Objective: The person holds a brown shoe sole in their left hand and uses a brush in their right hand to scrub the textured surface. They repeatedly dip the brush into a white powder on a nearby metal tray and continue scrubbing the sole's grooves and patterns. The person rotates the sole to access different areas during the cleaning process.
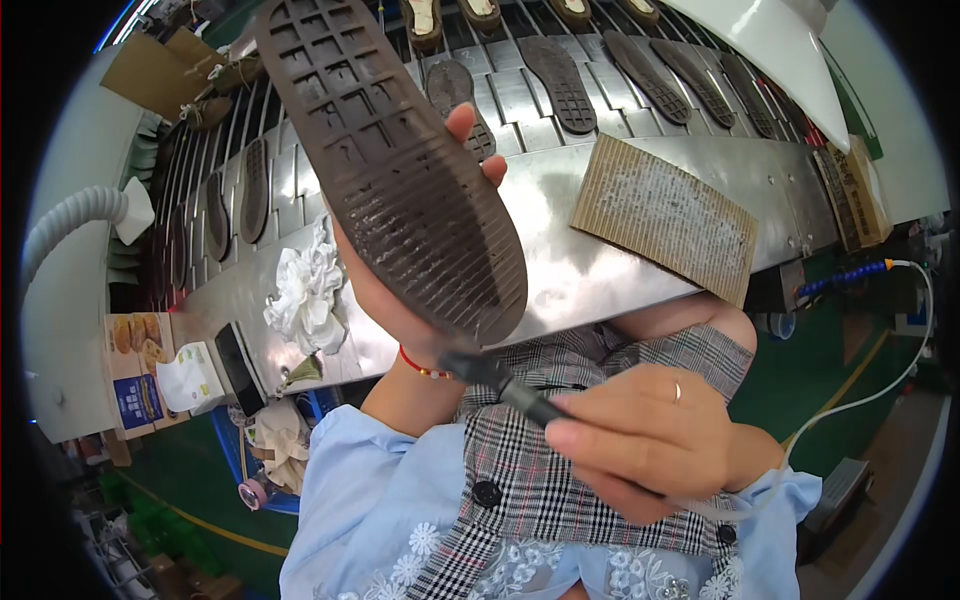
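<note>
A dark brown shoe sole (pixel 390 160) is held up, its ridged, gridded face toward me. My left hand (pixel 375 302) is closed around it from behind; fingertips show past its right edge, the rest is hidden. Part of the ridged end looks wet and shiny. In my right hand (pixel 650 430) is a dark-handled brush (pixel 515 392), gripped between thumb and fingers. Its blurred tip is close to the sole's lower end; whether they touch, I cannot tell. A pale thin tube (pixel 800 440) runs to this hand from the right.
Ahead lies a metal slatted conveyor (pixel 515 85) carrying several soles (pixel 558 85). A corrugated cardboard sheet (pixel 665 215) rests on the metal table edge (pixel 550 240). Crumpled white cloth (pixel 305 290) and a phone (pixel 238 368) are at left, near a ribbed grey hose (pixel 70 225). A white lamp-like hood (pixel 775 55) overhangs at right.
</note>
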Demonstrator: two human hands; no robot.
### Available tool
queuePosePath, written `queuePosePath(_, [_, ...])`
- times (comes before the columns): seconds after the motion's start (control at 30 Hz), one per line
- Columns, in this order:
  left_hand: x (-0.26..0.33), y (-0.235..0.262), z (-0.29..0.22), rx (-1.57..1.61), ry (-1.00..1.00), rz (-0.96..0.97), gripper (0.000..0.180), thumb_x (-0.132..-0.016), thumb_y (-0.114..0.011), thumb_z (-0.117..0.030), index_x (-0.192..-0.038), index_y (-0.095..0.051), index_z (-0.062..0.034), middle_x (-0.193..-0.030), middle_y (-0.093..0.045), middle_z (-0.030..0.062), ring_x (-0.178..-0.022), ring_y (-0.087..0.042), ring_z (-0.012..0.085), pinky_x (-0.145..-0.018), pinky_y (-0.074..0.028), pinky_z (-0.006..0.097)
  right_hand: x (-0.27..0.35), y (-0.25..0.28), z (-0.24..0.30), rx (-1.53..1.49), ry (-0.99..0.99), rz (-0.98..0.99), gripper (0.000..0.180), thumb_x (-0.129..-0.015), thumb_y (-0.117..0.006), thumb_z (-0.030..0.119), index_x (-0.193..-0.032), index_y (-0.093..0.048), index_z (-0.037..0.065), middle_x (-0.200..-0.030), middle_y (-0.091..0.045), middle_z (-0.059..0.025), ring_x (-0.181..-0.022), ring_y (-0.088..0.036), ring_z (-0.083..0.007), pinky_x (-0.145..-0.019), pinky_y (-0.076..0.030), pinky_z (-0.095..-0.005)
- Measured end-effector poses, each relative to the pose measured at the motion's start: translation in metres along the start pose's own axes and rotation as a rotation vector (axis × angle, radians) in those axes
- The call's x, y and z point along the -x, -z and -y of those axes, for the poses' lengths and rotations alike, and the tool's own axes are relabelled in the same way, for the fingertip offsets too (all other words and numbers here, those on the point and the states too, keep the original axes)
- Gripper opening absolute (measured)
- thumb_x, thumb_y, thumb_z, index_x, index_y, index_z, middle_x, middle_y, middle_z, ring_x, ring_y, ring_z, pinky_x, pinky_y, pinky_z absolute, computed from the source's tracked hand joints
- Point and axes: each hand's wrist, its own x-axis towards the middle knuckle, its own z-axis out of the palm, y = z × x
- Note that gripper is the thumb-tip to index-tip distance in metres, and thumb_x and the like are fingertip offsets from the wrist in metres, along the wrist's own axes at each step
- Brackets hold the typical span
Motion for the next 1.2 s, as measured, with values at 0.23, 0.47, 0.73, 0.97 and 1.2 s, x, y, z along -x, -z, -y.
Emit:
queuePosePath(0.23, [-0.006, -0.015, -0.008, 0.101, 0.116, -0.053, 0.061, -0.1, -0.025, -0.05, -0.14, -0.04, -0.0065, -0.136, -0.044, 0.0261, -0.114, -0.056, 0.039, -0.082, -0.06, 0.041, 0.001, -0.002, 0.003, -0.042, 0.084, 0.036, 0.036, -0.063, -0.067, 0.001, -0.098, -0.069, -0.005, -0.089, -0.067, -0.0183, -0.068, -0.066, -0.0253, -0.057, -0.054, -0.0304])
queuePosePath(0.47, [-0.004, -0.02, -0.009, 0.064, 0.258, -0.307, 0.06, -0.101, -0.025, -0.046, -0.14, -0.04, -0.0022, -0.137, -0.047, 0.0212, -0.134, -0.038, 0.0336, -0.108, -0.039, 0.051, -0.002, 0.017, -0.004, -0.056, 0.096, 0.145, 0.036, -0.064, -0.066, 0.007, -0.099, -0.07, -0.002, -0.094, -0.067, -0.0184, -0.071, -0.066, -0.0261, -0.059, -0.053, -0.0314])
queuePosePath(0.73, [0.003, -0.025, -0.006, 0.181, 0.487, -0.361, 0.059, -0.103, -0.024, -0.04, -0.14, -0.036, 0.0046, -0.14, -0.042, 0.0265, -0.135, -0.035, 0.0395, -0.109, -0.037, 0.053, -0.017, 0.041, -0.006, -0.05, 0.098, 0.255, 0.03, -0.067, -0.066, 0.013, -0.094, -0.072, 0.002, -0.089, -0.067, -0.0175, -0.069, -0.066, -0.0265, -0.055, -0.052, -0.031])
queuePosePath(0.97, [0.005, -0.023, -0.009, 0.241, 0.611, -0.351, 0.056, -0.102, -0.029, -0.036, -0.138, -0.036, 0.0069, -0.138, -0.041, 0.0281, -0.127, -0.044, 0.0405, -0.103, -0.044, 0.052, -0.02, 0.052, -0.016, -0.071, 0.126, 0.243, 0.02, -0.077, -0.058, 0.011, -0.088, -0.074, 0.005, -0.086, -0.07, -0.019, -0.063, -0.067, -0.0246, -0.052, -0.051, -0.0287])
queuePosePath(1.2, [0.021, -0.01, -0.021, -0.228, 0.567, -0.284, 0.052, -0.099, -0.037, -0.029, -0.136, -0.038, 0.0068, -0.133, -0.047, 0.0263, -0.117, -0.052, 0.0375, -0.096, -0.049, 0.048, -0.026, 0.064, -0.011, -0.019, 0.035, 0.285, 0.019, -0.079, -0.059, 0.015, -0.088, -0.075, 0.008, -0.088, -0.07, -0.0191, -0.068, -0.068, -0.0264, -0.056, -0.05, -0.0306])
